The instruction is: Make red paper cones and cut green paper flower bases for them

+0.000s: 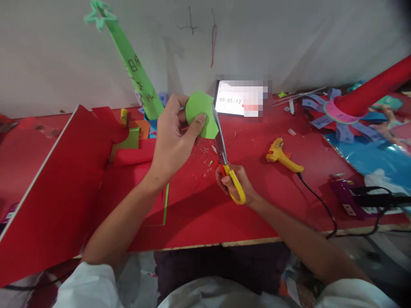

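My left hand (175, 132) pinches a light green paper piece (201, 113), rounded on its left and angular on its right, thumb in front and fingers behind. In my right hand (236, 182) is a pair of scissors (237, 188) with yellow and red handles, its blades pointing up. The blades lie along the right edge of the green paper, above the red table (199, 209). Small paper scraps (210, 163) are scattered on the table beneath the hands.
A tall green paper cone (131, 64) stands behind my left hand. A large red board (54, 188) leans at the left. At the right are a yellow glue gun (284, 158) with a black cord, a red cone (369, 92) and a purple box (348, 199). A lit timer screen (231, 101) stands at the back.
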Demonstrator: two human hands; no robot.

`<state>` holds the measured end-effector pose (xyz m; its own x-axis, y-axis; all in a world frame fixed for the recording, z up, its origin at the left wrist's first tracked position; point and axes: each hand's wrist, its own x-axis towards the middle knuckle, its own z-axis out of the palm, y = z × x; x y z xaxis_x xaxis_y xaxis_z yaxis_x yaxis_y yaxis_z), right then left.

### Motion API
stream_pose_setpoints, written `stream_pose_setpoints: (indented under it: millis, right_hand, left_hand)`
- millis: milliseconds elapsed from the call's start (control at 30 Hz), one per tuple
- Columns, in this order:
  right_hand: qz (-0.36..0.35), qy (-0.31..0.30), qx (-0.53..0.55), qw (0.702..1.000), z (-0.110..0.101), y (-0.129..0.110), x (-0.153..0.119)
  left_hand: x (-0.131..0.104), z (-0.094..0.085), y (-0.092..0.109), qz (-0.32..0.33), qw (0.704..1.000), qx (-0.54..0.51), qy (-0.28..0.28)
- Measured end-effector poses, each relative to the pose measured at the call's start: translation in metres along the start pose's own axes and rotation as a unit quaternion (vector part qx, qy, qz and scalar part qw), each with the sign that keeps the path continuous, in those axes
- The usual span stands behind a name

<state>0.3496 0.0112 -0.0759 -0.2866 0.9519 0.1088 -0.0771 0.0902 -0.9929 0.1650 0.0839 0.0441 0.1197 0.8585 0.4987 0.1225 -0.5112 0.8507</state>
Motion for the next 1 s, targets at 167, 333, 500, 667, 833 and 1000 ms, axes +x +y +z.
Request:
stream_pose_setpoints:
  millis: [167, 333, 500, 667, 833, 1000]
  right_hand:
    - [0.001, 0.003, 0.011, 1.0, 0.0, 0.001, 0.0]
    - [-0.002, 0.005, 0.016, 1.0, 0.002, 0.001, 0.0]
    - [-0.001, -0.018, 0.054, 0.998, 0.005, 0.002, 0.002]
    - [0.011, -0.052, 0.06, 0.997, 0.006, 0.0, 0.004]
    - [0.009, -0.037, 0.078, 0.996, 0.008, 0.005, 0.008]
    - [-0.001, -0.016, 0.046, 0.999, 0.009, 0.004, 0.012]
  left_hand:
    - [0.0, -0.001, -0.003, -0.014, 1.0, -0.005, -0.008]
    - [-0.002, 0.003, -0.005, -0.005, 1.0, -0.005, -0.004]
    - [-0.004, 0.004, -0.009, -0.006, 1.0, -0.003, -0.002]
    - [-0.002, 0.004, -0.011, -0.01, 1.0, -0.003, -0.014]
    - [-0.004, 0.007, -0.013, -0.015, 0.999, -0.008, -0.045]
    - [-0.001, 0.004, -0.012, 0.001, 0.998, 0.008, -0.056]
